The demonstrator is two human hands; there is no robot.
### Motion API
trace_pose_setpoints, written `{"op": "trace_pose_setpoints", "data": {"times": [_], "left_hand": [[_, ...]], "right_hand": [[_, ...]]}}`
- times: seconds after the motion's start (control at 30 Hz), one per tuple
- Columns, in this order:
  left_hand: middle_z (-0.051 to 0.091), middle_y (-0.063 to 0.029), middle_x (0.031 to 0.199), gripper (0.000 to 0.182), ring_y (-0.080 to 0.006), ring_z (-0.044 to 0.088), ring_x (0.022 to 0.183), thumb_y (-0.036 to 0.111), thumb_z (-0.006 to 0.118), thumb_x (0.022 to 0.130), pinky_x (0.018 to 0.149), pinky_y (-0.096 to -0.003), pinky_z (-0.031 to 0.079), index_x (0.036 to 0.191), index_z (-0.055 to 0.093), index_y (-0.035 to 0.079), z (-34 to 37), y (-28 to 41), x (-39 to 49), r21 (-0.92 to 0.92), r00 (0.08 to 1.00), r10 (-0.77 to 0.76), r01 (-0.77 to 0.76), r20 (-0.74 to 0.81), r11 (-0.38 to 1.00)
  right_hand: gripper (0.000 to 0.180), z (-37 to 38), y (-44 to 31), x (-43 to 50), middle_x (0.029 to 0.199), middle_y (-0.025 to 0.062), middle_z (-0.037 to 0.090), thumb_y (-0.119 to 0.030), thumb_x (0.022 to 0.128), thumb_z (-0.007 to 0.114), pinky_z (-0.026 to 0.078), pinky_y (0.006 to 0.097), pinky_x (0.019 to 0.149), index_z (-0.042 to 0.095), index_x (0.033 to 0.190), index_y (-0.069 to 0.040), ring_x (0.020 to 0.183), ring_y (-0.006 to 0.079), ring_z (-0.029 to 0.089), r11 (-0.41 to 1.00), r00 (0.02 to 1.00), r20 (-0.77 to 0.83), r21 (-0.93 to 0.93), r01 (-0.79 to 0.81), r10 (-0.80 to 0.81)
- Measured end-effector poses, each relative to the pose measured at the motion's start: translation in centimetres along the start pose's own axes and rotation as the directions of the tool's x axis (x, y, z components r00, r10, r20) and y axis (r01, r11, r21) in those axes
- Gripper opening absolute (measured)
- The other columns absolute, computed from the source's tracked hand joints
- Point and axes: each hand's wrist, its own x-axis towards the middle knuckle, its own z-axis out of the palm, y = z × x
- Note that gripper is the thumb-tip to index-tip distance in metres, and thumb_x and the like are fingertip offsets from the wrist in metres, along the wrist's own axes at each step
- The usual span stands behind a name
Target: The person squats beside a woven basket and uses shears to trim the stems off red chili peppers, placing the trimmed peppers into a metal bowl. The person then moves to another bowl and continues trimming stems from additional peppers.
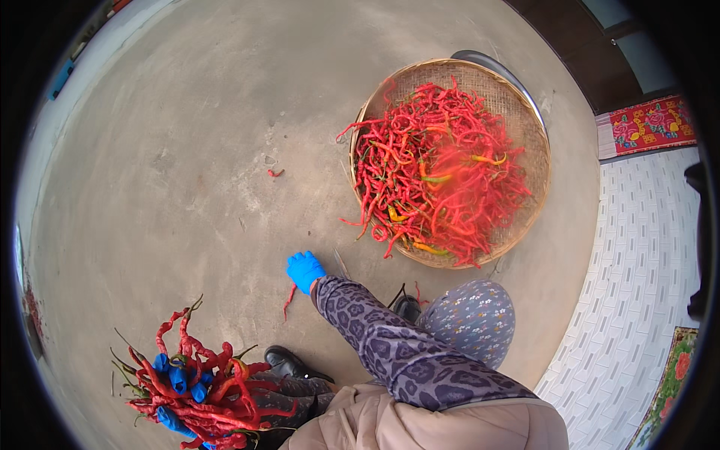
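My left hand (180, 382), in a blue glove, is closed around a thick bunch of long, wrinkled red chili peppers (225, 402) with green stems, at the lower left. Reaching forward over the concrete floor, my right hand (305, 271) also wears a blue glove. A single red chili (289, 302) shows just below it; whether the fingers hold that chili cannot be told. Right of this hand lies a thin, blade-like object (341, 263). A round woven bamboo tray (531, 208) holds a large heap of red chilies (394, 163), a few of them yellow or green; part of the heap is blurred.
One chili piece (275, 173) lies on the concrete floor (197, 112), another (418, 292) beside my shoe (406, 307). My other black shoe (292, 363) is near the bunch. Under the tray shows a dark rim (489, 59). Dark cabinets (590, 56) and pale tiling (624, 236) are at the right.
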Motion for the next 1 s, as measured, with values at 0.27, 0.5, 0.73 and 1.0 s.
{"op": "trace_pose_setpoints", "data": {"times": [0.27, 0.5, 0.73, 1.0], "left_hand": [[0.053, -0.0062, 0.102, 0.059, -0.0182, 0.050, 0.079, 0.034, 0.059, 0.089, 0.073, -0.0311, 0.048, 0.134, 0.040, 0.002, 0.9, -1.1, 0.9, -0.075, 0.995, -0.096, 0.094, -0.028, 0.993], [0.059, -0.0122, 0.114, 0.059, -0.0209, 0.059, 0.084, 0.037, 0.059, 0.087, 0.076, -0.0348, 0.053, 0.132, 0.045, 0.001, 0.9, -2.7, 2.2, 0.103, 0.959, -0.042, 0.073, -0.280, 0.992], [0.044, -0.0202, 0.138, 0.069, -0.0302, 0.047, 0.124, 0.044, 0.053, 0.088, 0.095, -0.0413, 0.047, 0.138, 0.038, -0.001, 1.2, -3.0, 2.3, 0.370, 0.976, -0.027, 0.108, -0.217, 0.923], [0.050, -0.0165, 0.126, 0.067, -0.0169, 0.050, 0.075, 0.043, 0.060, 0.085, 0.070, -0.0293, 0.048, 0.136, 0.041, 0.003, 2.1, -3.5, 1.4, 0.274, 0.976, -0.216, 0.212, -0.016, 0.938]], "right_hand": [[0.019, -12.9, -2.3, -0.7, 0.078, 0.0132, 0.063, -0.022, 0.090, 0.059, 0.049, 0.0374, 0.065, 0.060, 0.087, -0.003, 0.071, 0.0240, 0.063, 0.153, 0.960, -0.158, 0.980, 0.125, 0.231], [0.018, -25.9, -6.2, -7.6, 0.077, 0.0090, 0.063, -0.023, 0.090, 0.063, 0.049, 0.0300, 0.064, 0.065, 0.094, -0.005, 0.068, 0.0138, 0.058, -0.230, 0.932, -0.362, 0.910, 0.346, -0.030], [0.023, -27.0, -3.7, -8.5, 0.081, 0.0137, 0.066, -0.030, 0.083, 0.067, 0.050, 0.0323, 0.066, 0.069, 0.089, -0.008, 0.072, 0.0255, 0.064, 0.022, 0.911, -0.387, 0.919, 0.393, -0.141], [0.027, -25.8, -3.2, -9.0, 0.081, 0.0124, 0.068, -0.033, 0.083, 0.068, 0.051, 0.0319, 0.069, 0.070, 0.093, -0.008, 0.074, 0.0207, 0.066, 0.098, 0.941, -0.233, 0.960, 0.263, -0.247]]}}
